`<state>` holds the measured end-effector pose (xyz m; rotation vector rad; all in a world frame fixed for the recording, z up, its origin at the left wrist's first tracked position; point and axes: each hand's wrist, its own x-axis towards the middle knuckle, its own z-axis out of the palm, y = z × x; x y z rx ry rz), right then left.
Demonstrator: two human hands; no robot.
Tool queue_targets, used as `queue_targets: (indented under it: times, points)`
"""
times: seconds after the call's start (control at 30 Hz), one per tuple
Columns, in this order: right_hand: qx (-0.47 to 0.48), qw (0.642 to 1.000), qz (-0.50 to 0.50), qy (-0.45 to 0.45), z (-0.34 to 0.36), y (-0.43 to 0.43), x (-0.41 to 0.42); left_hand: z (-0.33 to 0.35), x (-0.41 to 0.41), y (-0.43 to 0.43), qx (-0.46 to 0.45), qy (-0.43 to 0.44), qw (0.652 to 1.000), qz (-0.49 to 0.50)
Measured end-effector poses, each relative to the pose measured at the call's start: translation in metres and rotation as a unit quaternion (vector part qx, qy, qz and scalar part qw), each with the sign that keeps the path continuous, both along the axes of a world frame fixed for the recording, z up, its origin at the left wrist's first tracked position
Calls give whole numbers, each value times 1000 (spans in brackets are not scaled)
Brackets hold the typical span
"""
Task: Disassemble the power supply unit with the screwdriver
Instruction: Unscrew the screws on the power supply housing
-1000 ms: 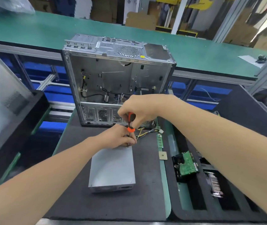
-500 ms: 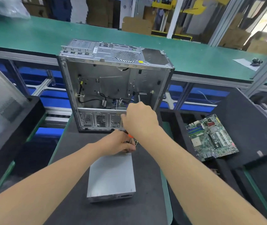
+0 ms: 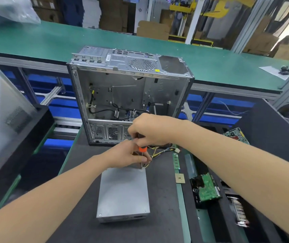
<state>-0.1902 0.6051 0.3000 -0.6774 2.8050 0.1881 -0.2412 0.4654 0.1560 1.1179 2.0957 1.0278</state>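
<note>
The grey metal power supply unit (image 3: pixel 123 193) lies flat on the black mat, with its yellow and black cables (image 3: pixel 161 151) trailing off its far right corner. My right hand (image 3: pixel 150 129) grips the handle of the orange and black screwdriver (image 3: pixel 142 149), which stands upright over the unit's far right corner. Just below, my left hand (image 3: pixel 128 156) pinches the screwdriver's shaft near that corner. The tip is hidden behind my fingers.
An open, emptied computer case (image 3: pixel 128 95) stands upright just beyond the unit. To the right lie a memory stick (image 3: pixel 175 159), a small chip (image 3: pixel 180 178), a hard drive (image 3: pixel 206 190) in a black tray and a motherboard (image 3: pixel 236 135). A green conveyor belt (image 3: pixel 52 42) runs behind.
My right hand has shifted a little on the handle, and the orange collar shows again. My head view has swung back left, so the hard drive tray returns and the motherboard slides to the edge.
</note>
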Motion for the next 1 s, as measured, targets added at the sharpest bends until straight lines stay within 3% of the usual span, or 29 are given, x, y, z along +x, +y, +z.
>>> queue_targets:
  times: [0.1, 0.23, 0.37, 0.67, 0.83, 1.0]
  points:
    - [-18, 999, -11, 26, -3, 1, 2, -2, 1, 1, 1, -7, 1000, 8]
    - [-79, 976, -176, 103, -9, 2, 6, -1, 4, 7, 2, 15, 1000, 4]
    - [-40, 963, -262, 48, -12, -2, 8, 0, 4, 8, -2, 10, 1000, 0]
    - [-76, 990, -119, 7, 0, 6, 4, 0, -1, 1, 31, -54, 998, 23]
    - [-71, 994, -70, -50, 7, 10, 1, 12, -5, -6, 102, -153, 983, 24]
    - [-50, 995, -41, -70, 4, 8, -2, 24, -5, -7, 169, -170, 970, 44]
